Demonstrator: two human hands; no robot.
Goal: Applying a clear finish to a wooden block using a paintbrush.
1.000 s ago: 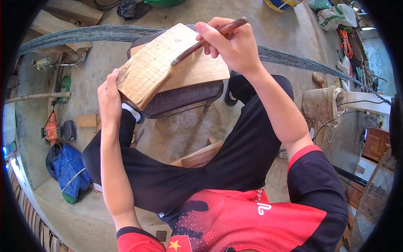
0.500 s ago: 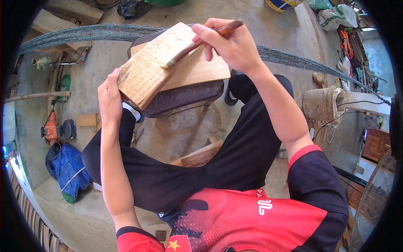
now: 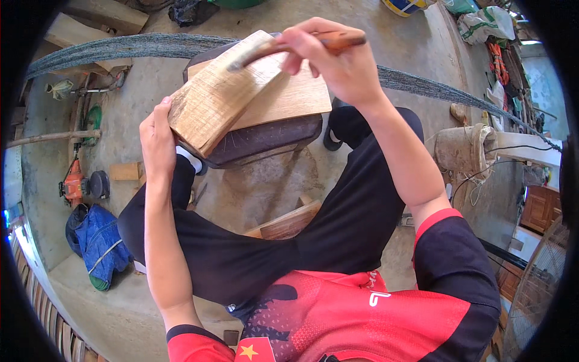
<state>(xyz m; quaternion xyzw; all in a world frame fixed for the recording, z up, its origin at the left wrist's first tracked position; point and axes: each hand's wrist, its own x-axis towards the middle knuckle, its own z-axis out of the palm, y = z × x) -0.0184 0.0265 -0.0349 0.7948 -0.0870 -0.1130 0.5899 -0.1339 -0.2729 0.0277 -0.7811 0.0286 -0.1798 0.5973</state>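
My left hand point(image 3: 158, 136) grips the near left end of a thick, rough-sawn wooden block point(image 3: 211, 111), thumb on its upper edge. The block is tilted, its far end over a flat, light wooden board point(image 3: 289, 102). That board lies on a dark stool point(image 3: 265, 145) in front of my legs. Above the block's right side, my right hand point(image 3: 329, 57) is closed round a brush with a brown wooden handle point(image 3: 344, 40). The brush's working end is blurred by motion and lies against or just above the block's upper face; contact is hard to tell.
A grey-blue bundle of cords, like a folded hammock point(image 3: 120, 49), stretches across behind the stool. Between my feet lies a wood offcut point(image 3: 286, 223). To the left are an orange power tool point(image 3: 73, 184) and a blue bag point(image 3: 104, 241); a dirty bucket point(image 3: 461, 149) is at the right.
My right hand has moved slightly right and the brush has swung, its working end now farther up the block. My left hand and the block have barely moved.
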